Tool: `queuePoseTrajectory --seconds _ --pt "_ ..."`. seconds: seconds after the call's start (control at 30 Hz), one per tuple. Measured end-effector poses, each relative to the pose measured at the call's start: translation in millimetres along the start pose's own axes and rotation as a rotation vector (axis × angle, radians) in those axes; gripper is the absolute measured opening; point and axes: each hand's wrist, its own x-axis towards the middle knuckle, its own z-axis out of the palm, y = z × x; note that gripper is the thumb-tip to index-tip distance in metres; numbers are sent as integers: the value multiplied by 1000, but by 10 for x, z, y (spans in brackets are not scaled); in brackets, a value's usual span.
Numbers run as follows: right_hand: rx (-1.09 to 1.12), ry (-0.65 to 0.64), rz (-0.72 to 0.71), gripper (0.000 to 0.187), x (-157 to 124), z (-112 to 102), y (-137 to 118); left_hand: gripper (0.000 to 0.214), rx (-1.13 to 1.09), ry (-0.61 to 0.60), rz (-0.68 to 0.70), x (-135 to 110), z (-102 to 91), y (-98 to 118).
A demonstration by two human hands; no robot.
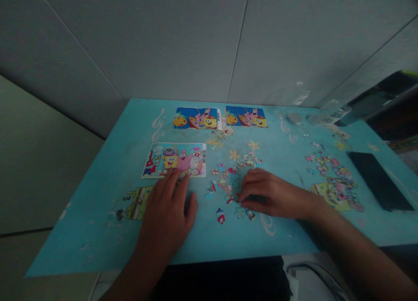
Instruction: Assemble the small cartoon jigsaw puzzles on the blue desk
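My left hand (169, 207) lies flat, fingers stretched out, its tips over the lower edge of a cartoon picture card (153, 162). My right hand (266, 192) is closed, with thumb and fingers curled together at the edge of a scatter of loose jigsaw pieces (224, 179). Whatever sits between those fingertips is too small and dark to make out. Closer to the table's front, one red and blue jigsaw piece (220, 215) lies apart from the others, between my two hands.
Two blue cartoon pictures (196, 118) (246, 117) lie at the back of the turquoise table (107, 162). More jigsaw pieces (321, 159) spread on the right, beside a dark flat object (380, 179). Clear bottles (335, 112) are at the back right, against the wall (183, 44).
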Motion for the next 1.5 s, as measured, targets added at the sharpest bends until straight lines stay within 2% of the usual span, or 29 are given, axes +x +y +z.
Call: queuePoseTrajectory --seconds 0.1,0.27,0.57,0.77,1.1,1.17,1.23,1.33,1.37,1.43,1.5 --pt "-28 -48 -18 15 8 56 -102 50 9 -1 -6 -5 8 4" --pt "-97 -100 37 16 12 111 -178 49 23 1 -15 -13 10 15" --pt "-102 -50 65 20 0 130 -134 48 21 -9 -22 1 -26 43" --pt "-93 -78 66 18 -8 137 -113 47 6 10 -21 -2 -16 42" --pt "-15 -68 -13 11 8 171 -158 48 10 14 -32 -8 -10 66" --pt "56 -9 -13 11 28 166 -130 47 7 25 -34 -6 -12 74" --pt "107 133 61 12 80 135 -39 46 6 32 -35 -5 -12 79" --pt "94 411 317 17 237 25 199 45 14 32 -30 -4 -8 80" --pt "76 458 400 18 305 -23 289 45 16 34 -27 -3 -5 78" --pt "38 476 478 21 449 -116 454 45 17 45 -21 -1 3 73" --pt "-38 473 481 22 580 -182 576 44 16 50 -18 0 11 67"
